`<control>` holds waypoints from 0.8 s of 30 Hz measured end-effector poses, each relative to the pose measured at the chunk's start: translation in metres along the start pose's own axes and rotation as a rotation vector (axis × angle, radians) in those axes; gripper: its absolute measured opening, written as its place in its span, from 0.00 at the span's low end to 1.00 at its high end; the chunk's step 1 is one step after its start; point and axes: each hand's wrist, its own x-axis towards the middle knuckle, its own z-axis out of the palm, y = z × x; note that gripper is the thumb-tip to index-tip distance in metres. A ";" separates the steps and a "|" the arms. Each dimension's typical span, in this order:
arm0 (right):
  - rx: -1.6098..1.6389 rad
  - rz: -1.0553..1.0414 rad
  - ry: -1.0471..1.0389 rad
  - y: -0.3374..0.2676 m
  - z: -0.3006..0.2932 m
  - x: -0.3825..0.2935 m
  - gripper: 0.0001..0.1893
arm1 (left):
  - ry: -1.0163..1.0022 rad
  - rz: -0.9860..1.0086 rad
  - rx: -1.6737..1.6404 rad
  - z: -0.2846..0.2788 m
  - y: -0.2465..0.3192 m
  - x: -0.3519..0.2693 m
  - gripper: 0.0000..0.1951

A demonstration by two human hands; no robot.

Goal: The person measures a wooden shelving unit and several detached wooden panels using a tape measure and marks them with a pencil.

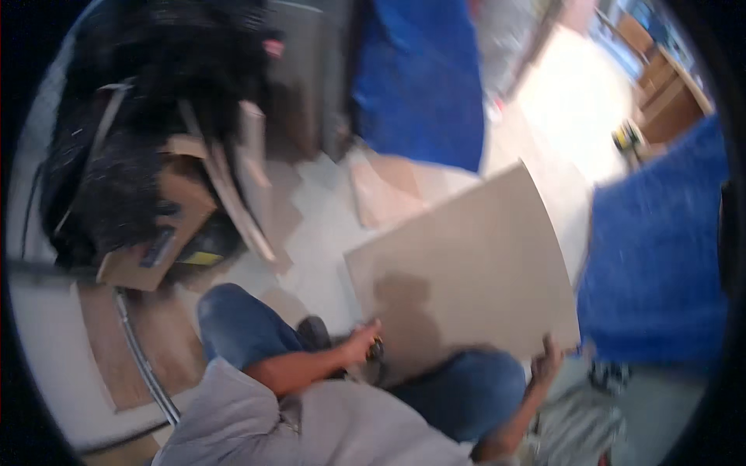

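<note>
A large beige flat board (478,262) lies tilted in front of my knees, with my shadow on its face. At its near left edge is my left hand (362,343), closed on a small dark tool (376,349) with yellow on it; blur hides its kind. My right hand (546,362) is at the board's near right corner, fingers against the edge. Whether it grips the board is hard to tell.
Blue sheets hang or drape ahead (419,87) and at right (653,256). Black plastic (122,180), an opened cardboard box (186,204) and long strips (227,192) stand at left. A metal tube (143,349) lies near my left side. Wooden furniture (673,99) stands at the far right.
</note>
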 end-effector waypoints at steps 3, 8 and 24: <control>0.409 0.234 -0.192 0.017 0.006 0.022 0.27 | 0.183 0.049 0.067 0.012 0.010 -0.008 0.18; 0.572 0.317 -0.303 0.072 -0.005 0.062 0.27 | 0.376 0.146 0.123 0.029 0.007 0.020 0.12; -0.272 0.777 -0.314 0.116 -0.045 0.174 0.18 | 0.148 0.080 0.171 0.057 0.064 0.061 0.12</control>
